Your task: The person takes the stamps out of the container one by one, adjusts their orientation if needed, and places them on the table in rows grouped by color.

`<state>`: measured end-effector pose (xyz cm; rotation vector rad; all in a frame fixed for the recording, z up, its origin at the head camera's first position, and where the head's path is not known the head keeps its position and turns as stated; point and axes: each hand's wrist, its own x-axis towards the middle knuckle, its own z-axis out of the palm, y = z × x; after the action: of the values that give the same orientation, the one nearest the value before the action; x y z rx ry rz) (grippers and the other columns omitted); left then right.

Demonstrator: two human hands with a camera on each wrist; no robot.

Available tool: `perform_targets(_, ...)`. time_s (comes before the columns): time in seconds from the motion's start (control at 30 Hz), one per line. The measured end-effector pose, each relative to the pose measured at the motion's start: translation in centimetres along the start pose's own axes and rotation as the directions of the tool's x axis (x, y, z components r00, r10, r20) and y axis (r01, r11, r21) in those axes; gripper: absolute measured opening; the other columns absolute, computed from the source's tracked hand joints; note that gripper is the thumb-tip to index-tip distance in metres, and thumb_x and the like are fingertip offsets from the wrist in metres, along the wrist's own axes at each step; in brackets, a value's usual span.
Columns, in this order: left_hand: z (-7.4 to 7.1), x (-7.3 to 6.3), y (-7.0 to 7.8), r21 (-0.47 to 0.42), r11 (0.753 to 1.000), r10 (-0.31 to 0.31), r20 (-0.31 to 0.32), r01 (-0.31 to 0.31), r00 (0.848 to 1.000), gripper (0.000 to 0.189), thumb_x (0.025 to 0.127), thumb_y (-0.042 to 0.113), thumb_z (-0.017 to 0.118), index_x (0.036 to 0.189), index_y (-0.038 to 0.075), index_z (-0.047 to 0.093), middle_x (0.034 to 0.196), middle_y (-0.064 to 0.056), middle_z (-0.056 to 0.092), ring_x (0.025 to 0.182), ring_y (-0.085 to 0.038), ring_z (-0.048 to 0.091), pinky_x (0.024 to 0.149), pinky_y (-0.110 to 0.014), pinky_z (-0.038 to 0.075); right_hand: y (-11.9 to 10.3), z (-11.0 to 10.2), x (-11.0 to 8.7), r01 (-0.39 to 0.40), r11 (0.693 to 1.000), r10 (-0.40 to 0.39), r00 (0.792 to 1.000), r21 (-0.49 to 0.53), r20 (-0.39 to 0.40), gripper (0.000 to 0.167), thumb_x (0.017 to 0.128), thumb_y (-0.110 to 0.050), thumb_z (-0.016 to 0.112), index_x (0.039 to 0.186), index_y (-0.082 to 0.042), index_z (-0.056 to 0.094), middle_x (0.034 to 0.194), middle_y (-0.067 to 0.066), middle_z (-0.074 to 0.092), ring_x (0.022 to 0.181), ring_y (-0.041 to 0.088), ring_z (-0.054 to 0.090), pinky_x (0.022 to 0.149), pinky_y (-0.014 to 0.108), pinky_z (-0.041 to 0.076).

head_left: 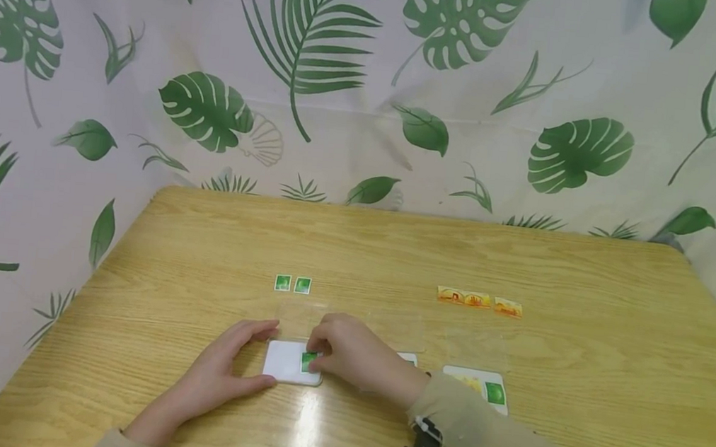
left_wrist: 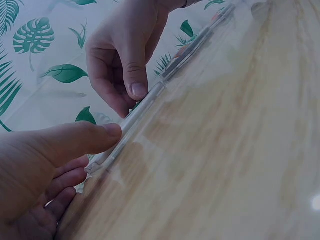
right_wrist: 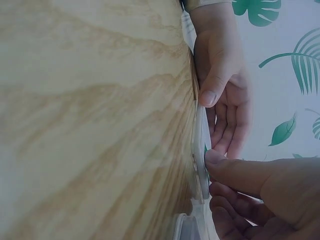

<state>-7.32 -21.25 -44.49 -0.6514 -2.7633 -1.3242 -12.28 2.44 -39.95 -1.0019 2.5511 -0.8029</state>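
A shallow white case (head_left: 284,361) lies on the table; its open clear lid seems to extend behind it. My left hand (head_left: 221,364) holds the case's left end, thumb (left_wrist: 100,136) along the near edge and fingers towards the far corner. My right hand (head_left: 353,354) pinches a small green square sticker (head_left: 306,363) at the case's right part, touching its surface. How much of the sticker adheres is hidden by the fingertips. In the right wrist view, the right thumb (right_wrist: 217,160) presses beside the edge of the case (right_wrist: 200,142).
Two green stickers (head_left: 292,284) lie behind the case. Orange-yellow stickers (head_left: 464,297) lie farther right. Another white case (head_left: 406,358) is partly hidden by my right arm. A third case (head_left: 466,372) bears a yellow picture and a green sticker (head_left: 495,393). Leaf-patterned cloth (head_left: 342,108) hangs behind the table.
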Motion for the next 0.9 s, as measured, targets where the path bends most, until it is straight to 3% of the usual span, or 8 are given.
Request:
perform_targets(0.5, -0.06, 0.00, 0.08, -0.010, 1.000, -0.005, 0.003, 0.005, 1.000, 0.074, 0.074, 0.027, 0.083, 0.138, 0.017, 0.047, 0.127, 0.007, 0.057, 0.121, -0.013, 0.049, 0.106, -0.040, 0.034, -0.20, -0.24, 0.75, -0.022, 1.000, 0.023, 0.999, -0.005, 0.040, 0.013, 0.077, -0.013, 0.081, 0.081, -0.010, 0.069, 0.074, -0.006, 0.055, 0.068, 0.006, 0.048, 0.061, 0.018, 0.044)
perform_targets(0.9, 0.04, -0.02, 0.08, -0.002, 1.000, 0.004, -0.008, -0.004, 1.000, 0.074, 0.074, 0.027, 0.083, 0.137, 0.015, 0.048, 0.126, 0.006, 0.058, 0.119, -0.014, 0.051, 0.105, -0.041, 0.036, -0.41, -0.49, 0.87, -0.049, 0.997, 0.044, 0.996, 0.063, 0.078, 0.013, 0.078, -0.007, 0.079, 0.078, -0.010, 0.066, 0.071, -0.006, 0.055, 0.067, 0.007, 0.049, 0.060, 0.020, 0.045)
